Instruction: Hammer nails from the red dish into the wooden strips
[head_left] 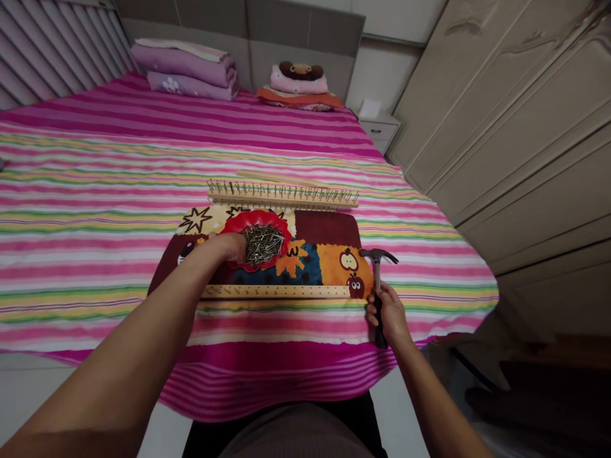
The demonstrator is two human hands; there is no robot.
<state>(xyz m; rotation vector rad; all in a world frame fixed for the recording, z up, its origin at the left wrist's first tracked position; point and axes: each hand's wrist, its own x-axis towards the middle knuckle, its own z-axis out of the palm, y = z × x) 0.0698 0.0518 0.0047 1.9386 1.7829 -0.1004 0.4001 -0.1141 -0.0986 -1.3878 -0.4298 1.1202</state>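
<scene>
My left hand [232, 247] reaches over the near-left rim of a red scalloped bowl [230, 224], fingers curled down among the loose nails [262, 245]. The fingertips are hidden, so what they pinch cannot be seen. On the right, my right hand [391, 315] is wrapped around the black handle of a claw hammer [379, 254], held upright with its head away from me. A narrow wooden strip [281, 291] lies crosswise in front of the bowl, with nails standing at its left part and a row of dark marks along the rest.
Behind the bowl lie wooden strips [281, 198] bristling with upright nails, and a thin bare strip [281, 178]. A patterned patchwork mat [327, 228] is under the bowl on the striped bed cover [95, 254]. Folded bedding [188, 67] and a wardrobe [515, 114] stand farther off.
</scene>
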